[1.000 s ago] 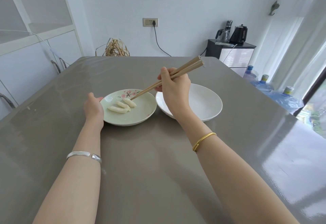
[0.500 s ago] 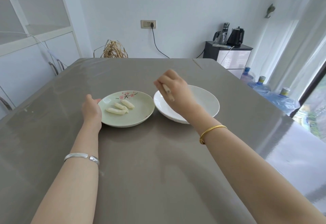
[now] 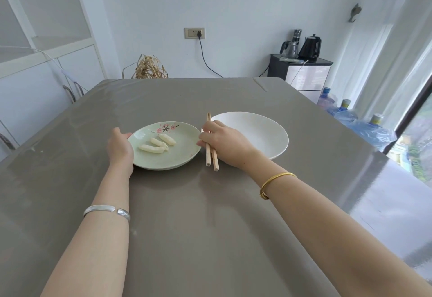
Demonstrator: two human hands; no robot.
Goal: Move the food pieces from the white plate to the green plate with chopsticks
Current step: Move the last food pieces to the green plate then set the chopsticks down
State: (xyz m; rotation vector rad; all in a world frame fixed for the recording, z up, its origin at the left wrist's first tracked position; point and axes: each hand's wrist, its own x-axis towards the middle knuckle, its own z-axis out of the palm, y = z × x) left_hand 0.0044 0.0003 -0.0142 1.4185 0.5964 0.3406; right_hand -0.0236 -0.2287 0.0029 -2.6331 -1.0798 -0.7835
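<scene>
The green plate (image 3: 184, 156) with a pink flower pattern sits mid-table and holds three pale food pieces (image 3: 154, 148). Right beside it stands the white plate (image 3: 268, 133), with no food showing in it. My left hand (image 3: 120, 145) grips the green plate's left rim. My right hand (image 3: 223, 141) rests between the two plates, its fingers closed on a pair of wooden chopsticks (image 3: 211, 158). The chopsticks lie low in the gap between the plates, their thick ends pointing toward me.
The grey table (image 3: 187, 214) stretches wide in front and to both sides. Its right edge drops off beside several blue water bottles (image 3: 346, 114). A black cabinet with kettles (image 3: 301, 65) stands behind, and chair backs (image 3: 72, 88) stand at the left.
My right hand drew the chopsticks back from over the green plate, turned them and lowered them into the gap between the plates. My left hand stayed on the rim.
</scene>
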